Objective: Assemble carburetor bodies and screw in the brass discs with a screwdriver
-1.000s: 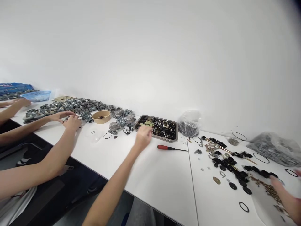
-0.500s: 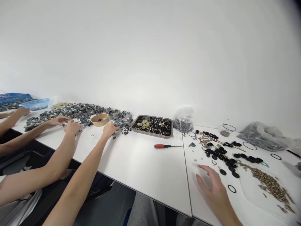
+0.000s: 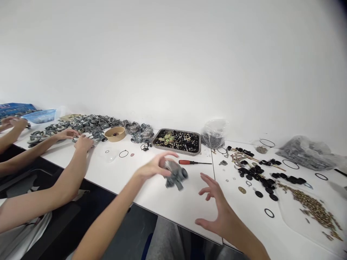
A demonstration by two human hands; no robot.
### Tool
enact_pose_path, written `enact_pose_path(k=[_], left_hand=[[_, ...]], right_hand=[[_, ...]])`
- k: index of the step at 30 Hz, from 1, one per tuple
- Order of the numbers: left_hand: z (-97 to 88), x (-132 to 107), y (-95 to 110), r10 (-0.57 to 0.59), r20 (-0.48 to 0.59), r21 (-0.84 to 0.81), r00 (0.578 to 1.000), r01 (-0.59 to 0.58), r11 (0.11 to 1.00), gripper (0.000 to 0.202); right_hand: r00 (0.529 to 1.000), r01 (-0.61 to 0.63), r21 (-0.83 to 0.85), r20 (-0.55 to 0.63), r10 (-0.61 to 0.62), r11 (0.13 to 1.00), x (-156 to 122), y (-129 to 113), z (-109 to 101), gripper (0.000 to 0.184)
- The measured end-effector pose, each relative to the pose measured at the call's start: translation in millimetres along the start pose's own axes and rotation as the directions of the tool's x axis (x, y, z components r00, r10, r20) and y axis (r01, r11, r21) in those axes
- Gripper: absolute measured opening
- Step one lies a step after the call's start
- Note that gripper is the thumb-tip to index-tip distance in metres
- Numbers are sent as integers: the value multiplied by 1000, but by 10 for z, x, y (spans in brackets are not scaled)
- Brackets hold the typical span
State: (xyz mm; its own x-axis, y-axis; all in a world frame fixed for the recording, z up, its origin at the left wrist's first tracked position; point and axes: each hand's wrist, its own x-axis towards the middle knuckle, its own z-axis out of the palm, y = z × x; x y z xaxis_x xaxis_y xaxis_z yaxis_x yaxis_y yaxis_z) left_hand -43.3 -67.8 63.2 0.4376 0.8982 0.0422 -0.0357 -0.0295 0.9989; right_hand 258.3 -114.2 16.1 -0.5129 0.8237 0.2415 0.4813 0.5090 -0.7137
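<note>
My left hand (image 3: 153, 167) grips a grey metal fitting (image 3: 175, 174) and holds it just above the white table (image 3: 168, 202), in front of me. My right hand (image 3: 217, 207) hovers open a short way to the right of the fitting, fingers spread, holding nothing. A red-handled screwdriver (image 3: 193, 162) lies just behind the fitting. Behind that stands a metal tray (image 3: 177, 141) of small black and brass parts.
A heap of grey fittings (image 3: 89, 124) and a tan bowl (image 3: 115, 134) lie at the left, where other people's hands (image 3: 81, 141) work. Black caps (image 3: 260, 177), O-rings (image 3: 269, 213), brass screws (image 3: 311, 207) and plastic bags (image 3: 307, 157) cover the right side.
My left hand took a grey fitting from the heap at the left and carried it back to the middle. My right hand lifted off the table and moved left toward it.
</note>
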Motion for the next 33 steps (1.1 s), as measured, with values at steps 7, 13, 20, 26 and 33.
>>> enact_pose_path(k=[7,13,20,26,33], left_hand=[[640,459,-528,23,487,-226,873,100,969,85],[116,404,-435,15,166,136,986,-38,990,67],[-1184,71,-597,202,-834,484,513,507,714,39],[-1428,200,-830,186,-865,461,467,589,664,18],[-1241,134,-720,344,-760,593,551,373,713,13]], right_hand=[[992,118,25,-38,-117,993,-62,28,60,64],[977,144,-101,-144,-157,984,-106,200,92,55],[975,102,-162,-178,-131,982,-64,365,245,52],[982,81,-165,-156,-107,983,-11,413,300,50],[982,18,-173,-182,-50,985,26,413,298,51]])
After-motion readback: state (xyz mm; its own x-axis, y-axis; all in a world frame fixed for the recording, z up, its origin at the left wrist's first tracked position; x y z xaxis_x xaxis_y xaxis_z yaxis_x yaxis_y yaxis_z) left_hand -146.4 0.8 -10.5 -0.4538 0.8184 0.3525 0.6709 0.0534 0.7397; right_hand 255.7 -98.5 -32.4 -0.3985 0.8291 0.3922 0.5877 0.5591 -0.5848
